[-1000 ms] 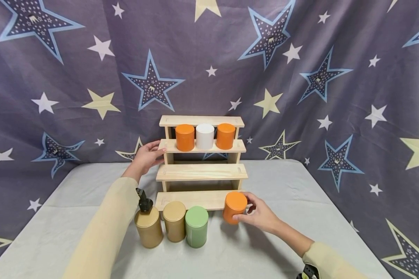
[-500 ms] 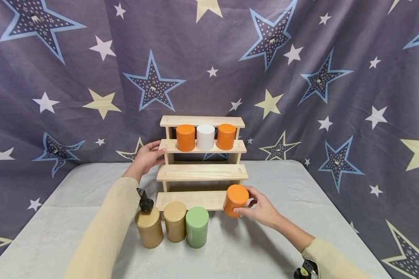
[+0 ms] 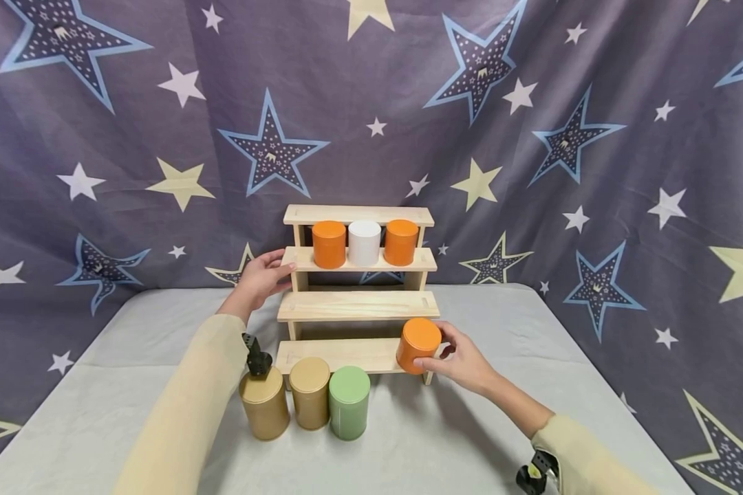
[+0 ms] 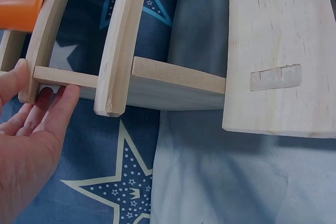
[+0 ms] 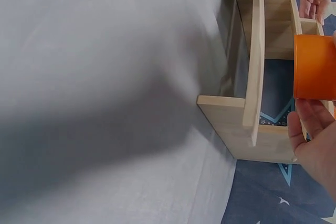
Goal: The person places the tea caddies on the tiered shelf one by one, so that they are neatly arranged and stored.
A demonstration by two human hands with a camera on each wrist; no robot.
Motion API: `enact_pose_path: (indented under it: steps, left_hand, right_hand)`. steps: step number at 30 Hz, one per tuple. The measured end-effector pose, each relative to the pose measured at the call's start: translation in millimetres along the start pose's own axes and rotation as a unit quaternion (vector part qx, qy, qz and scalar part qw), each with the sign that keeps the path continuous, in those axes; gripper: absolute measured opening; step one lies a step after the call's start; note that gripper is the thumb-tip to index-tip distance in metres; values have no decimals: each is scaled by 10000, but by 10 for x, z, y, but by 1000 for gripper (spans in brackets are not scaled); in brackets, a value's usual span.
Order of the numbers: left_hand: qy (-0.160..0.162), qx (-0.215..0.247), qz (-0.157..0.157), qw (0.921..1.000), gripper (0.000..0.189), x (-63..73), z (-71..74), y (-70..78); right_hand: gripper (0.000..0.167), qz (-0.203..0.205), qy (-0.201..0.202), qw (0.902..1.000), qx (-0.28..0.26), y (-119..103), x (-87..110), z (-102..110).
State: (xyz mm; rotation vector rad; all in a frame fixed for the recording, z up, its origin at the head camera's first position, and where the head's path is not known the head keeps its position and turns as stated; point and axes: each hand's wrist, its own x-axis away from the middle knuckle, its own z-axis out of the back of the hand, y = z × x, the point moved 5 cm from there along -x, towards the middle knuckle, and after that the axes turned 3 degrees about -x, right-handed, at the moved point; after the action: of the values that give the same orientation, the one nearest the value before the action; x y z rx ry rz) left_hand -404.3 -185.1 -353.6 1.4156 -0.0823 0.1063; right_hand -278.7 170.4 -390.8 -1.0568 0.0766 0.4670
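Note:
My right hand (image 3: 464, 361) holds an orange canister (image 3: 419, 345) by its side, thumb at the front. It overlaps the right end of the lowest step in the head view. The right wrist view has the same canister (image 5: 314, 69) beside the step boards, fingers at its lower edge. My left hand (image 3: 261, 280) grips the left end of the second-highest step of a wooden tiered stand (image 3: 358, 306); in the left wrist view the thumb lies over the board's end and the fingers under it. On that step stand two orange canisters (image 3: 329, 245) with a white canister (image 3: 364, 243) between.
In front of the stand, two gold canisters (image 3: 310, 395) and a green canister (image 3: 349, 404) stand in a row on the pale table cover (image 3: 446, 454). My left wrist camera (image 3: 258, 357) overlaps the leftmost gold one. A star-patterned curtain (image 3: 371, 158) hangs behind.
My right hand has raised the orange canister from in front of the lowest step up to that step's right end. The left hand stays at the stand.

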Motion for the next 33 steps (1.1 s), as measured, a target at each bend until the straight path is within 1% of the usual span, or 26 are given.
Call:
enact_pose_path:
  steps: [6,13,18,24,33]
  left_hand:
    - [-14,-5,-7,10000,64,-1,-4,2]
    - [14,12,24,10000,64,0,-3,5]
    - [7,32,22,10000,63,-4,-1,9]
    - [10,97,-13,10000,63,-13,8,8]
    - [-4,85,-19,10000,63,-12,-1,4]
  right_hand:
    - [60,-123,48,9998,143,-77,-65,43]
    - [58,-38,109,9997,200,-458,-70,116]
    - [57,41,175,9994,286,-529,-108,154]
    - [58,55,279,9994,182,-555,-188,195]
    - [60,51,247,9995,189,-577,-314,230]
